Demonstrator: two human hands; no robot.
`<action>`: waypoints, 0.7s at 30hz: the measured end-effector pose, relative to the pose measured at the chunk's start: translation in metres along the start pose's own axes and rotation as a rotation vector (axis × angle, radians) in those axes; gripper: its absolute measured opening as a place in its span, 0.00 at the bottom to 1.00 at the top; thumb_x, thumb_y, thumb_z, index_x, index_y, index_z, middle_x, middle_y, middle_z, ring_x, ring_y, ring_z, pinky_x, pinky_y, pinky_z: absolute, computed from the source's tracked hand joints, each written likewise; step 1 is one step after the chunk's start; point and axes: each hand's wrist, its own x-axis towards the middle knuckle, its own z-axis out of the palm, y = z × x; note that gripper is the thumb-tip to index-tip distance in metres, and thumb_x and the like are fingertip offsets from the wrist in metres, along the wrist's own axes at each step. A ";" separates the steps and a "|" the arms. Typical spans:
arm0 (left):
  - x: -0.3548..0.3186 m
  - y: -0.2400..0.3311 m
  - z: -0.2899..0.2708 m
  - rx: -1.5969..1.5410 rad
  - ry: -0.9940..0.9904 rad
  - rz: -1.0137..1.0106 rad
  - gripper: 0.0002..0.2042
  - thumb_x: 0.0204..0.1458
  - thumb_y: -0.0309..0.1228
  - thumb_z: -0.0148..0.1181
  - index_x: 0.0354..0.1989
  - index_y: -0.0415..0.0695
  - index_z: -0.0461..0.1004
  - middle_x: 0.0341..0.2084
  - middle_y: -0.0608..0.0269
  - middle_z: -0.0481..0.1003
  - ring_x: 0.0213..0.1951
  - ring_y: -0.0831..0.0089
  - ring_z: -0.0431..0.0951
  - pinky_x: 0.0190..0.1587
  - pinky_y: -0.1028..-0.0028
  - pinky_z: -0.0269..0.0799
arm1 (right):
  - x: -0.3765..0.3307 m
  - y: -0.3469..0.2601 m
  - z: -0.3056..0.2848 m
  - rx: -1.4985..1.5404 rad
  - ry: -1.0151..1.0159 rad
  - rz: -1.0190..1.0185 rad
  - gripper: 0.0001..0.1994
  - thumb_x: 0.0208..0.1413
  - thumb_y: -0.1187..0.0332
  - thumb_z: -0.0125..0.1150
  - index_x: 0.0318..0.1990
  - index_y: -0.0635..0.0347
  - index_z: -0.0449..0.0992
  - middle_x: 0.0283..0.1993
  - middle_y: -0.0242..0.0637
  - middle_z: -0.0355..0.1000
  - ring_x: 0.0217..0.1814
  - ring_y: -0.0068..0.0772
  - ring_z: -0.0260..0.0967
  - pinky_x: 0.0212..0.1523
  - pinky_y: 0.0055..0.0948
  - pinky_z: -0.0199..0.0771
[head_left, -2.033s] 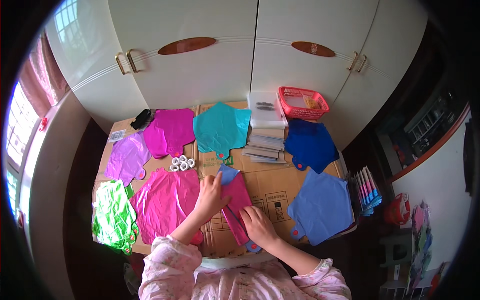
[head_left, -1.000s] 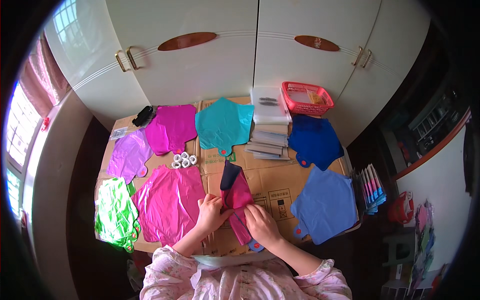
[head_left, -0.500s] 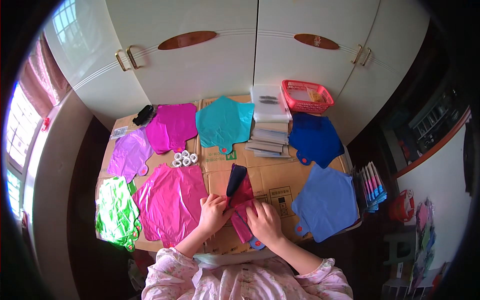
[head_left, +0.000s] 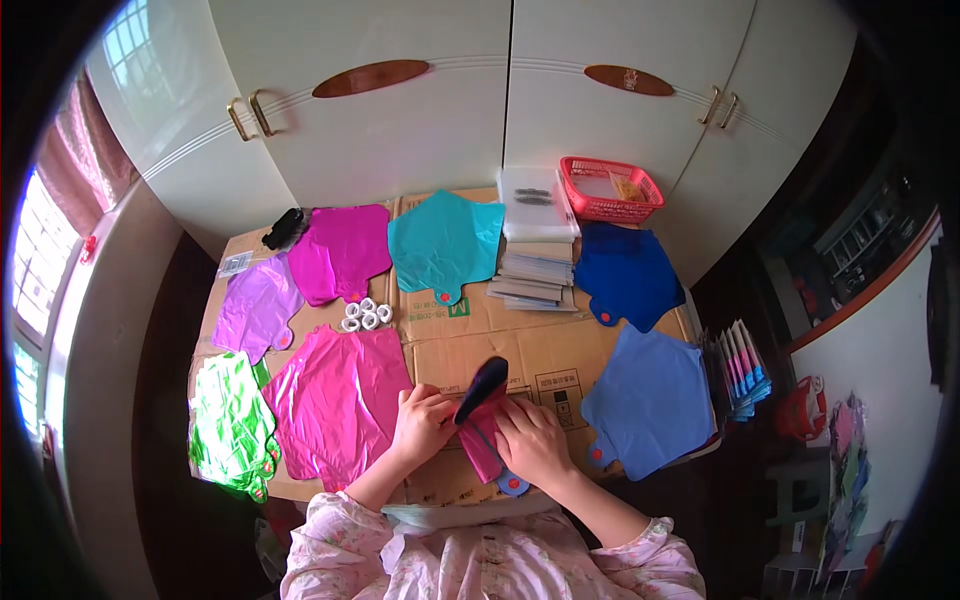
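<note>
Near the front middle of the cardboard-covered table, both my hands grip a folded bundle of foil balloons (head_left: 480, 455), deep pink with a dark navy part standing up at its top. My left hand (head_left: 424, 420) pinches the bundle's left side, its fingers curled. On the other side my right hand (head_left: 533, 440) presses the folds with bent fingers. A blue rounded tab with a red spot (head_left: 513, 485) sticks out below the right hand. Just left of my left hand lies a flat pink foil balloon (head_left: 340, 400); a light blue one (head_left: 650, 405) lies to the right.
Flat balloons in green (head_left: 232, 420), lilac (head_left: 258, 302), magenta (head_left: 340, 252), teal (head_left: 447, 243) and dark blue (head_left: 630, 275) surround the work area. White rolls (head_left: 368, 315), stacked cards (head_left: 535, 275), clear bags (head_left: 538, 215) and a red basket (head_left: 610, 205) stand farther back.
The upper part of the bundle has folded down toward me; its dark flap now stands lower and leans right. Both hands stay in nearly the same place.
</note>
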 end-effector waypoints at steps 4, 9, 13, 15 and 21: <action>-0.002 -0.001 0.001 0.029 -0.009 0.052 0.12 0.32 0.27 0.63 0.30 0.53 0.79 0.26 0.76 0.77 0.39 0.72 0.71 0.39 0.68 0.59 | -0.003 0.001 0.003 0.007 0.010 0.018 0.14 0.49 0.65 0.56 0.43 0.60 0.74 0.50 0.38 0.69 0.54 0.36 0.63 0.50 0.37 0.63; -0.002 0.001 -0.003 0.049 -0.018 0.170 0.13 0.33 0.27 0.61 0.31 0.53 0.79 0.31 0.77 0.78 0.40 0.74 0.71 0.41 0.70 0.61 | -0.006 0.002 0.004 0.005 -0.075 0.035 0.16 0.48 0.62 0.57 0.43 0.58 0.74 0.53 0.39 0.67 0.57 0.37 0.62 0.52 0.39 0.61; -0.005 0.001 -0.005 0.090 -0.065 0.314 0.15 0.35 0.27 0.61 0.37 0.49 0.78 0.41 0.73 0.78 0.46 0.73 0.73 0.45 0.70 0.63 | -0.013 0.005 0.007 0.065 -0.046 0.064 0.21 0.47 0.57 0.57 0.48 0.56 0.73 0.56 0.36 0.67 0.62 0.36 0.57 0.59 0.46 0.52; -0.004 0.002 -0.012 0.157 -0.114 0.389 0.15 0.38 0.28 0.59 0.40 0.47 0.77 0.44 0.69 0.77 0.51 0.72 0.72 0.48 0.69 0.63 | -0.018 0.008 0.010 0.115 -0.077 0.088 0.25 0.47 0.52 0.56 0.52 0.53 0.72 0.57 0.33 0.66 0.67 0.36 0.52 0.64 0.54 0.42; -0.009 0.003 -0.016 0.254 -0.200 0.475 0.17 0.44 0.29 0.55 0.45 0.43 0.75 0.48 0.63 0.74 0.58 0.70 0.68 0.56 0.66 0.63 | -0.028 0.011 0.011 0.006 -0.183 0.048 0.27 0.47 0.47 0.56 0.53 0.50 0.70 0.59 0.34 0.63 0.69 0.40 0.49 0.65 0.60 0.37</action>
